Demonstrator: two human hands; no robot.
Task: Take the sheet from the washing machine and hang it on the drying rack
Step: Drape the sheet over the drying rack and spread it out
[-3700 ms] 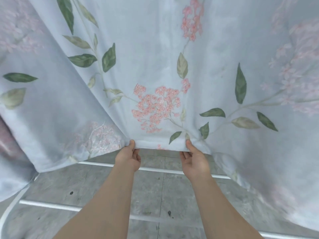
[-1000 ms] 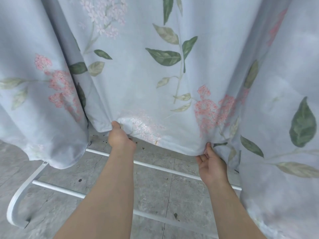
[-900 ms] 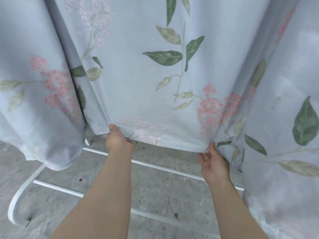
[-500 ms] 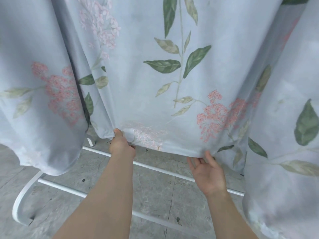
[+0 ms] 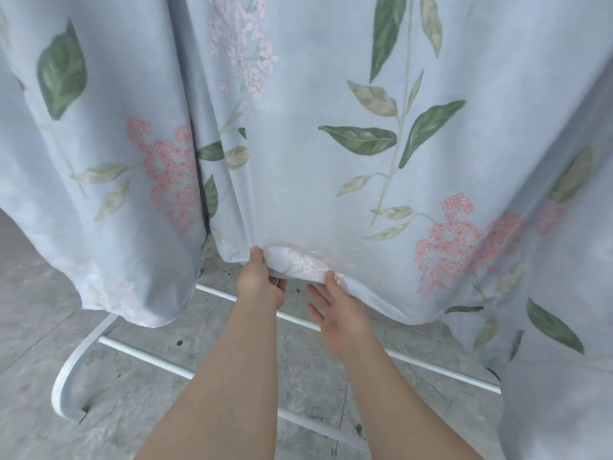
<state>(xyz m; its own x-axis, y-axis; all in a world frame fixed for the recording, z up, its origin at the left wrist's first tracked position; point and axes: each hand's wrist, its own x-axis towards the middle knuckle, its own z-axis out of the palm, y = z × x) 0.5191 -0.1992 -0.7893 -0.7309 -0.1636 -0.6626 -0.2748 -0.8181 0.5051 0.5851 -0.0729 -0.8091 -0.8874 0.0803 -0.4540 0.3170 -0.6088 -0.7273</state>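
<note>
A pale blue sheet (image 5: 315,180) printed with green leaves and pink flowers hangs in folds across the whole view, its lower hem just above the floor. My left hand (image 5: 260,283) pinches the hem, thumb on the front of the cloth. My right hand (image 5: 338,310) is just to its right, fingers spread and relaxed, its thumb tip touching the hem's underside. The white drying rack (image 5: 68,376) shows only its curved foot and low bars under the sheet. The top of the rack is hidden.
Grey stone floor tiles (image 5: 139,406) lie below. A white rack bar (image 5: 431,363) crosses under my forearms. A fold of the sheet hangs lower at the right edge (image 5: 557,376).
My right hand let go of the hem and slid left until it is beside my left hand. My left hand kept its pinch on the hem.
</note>
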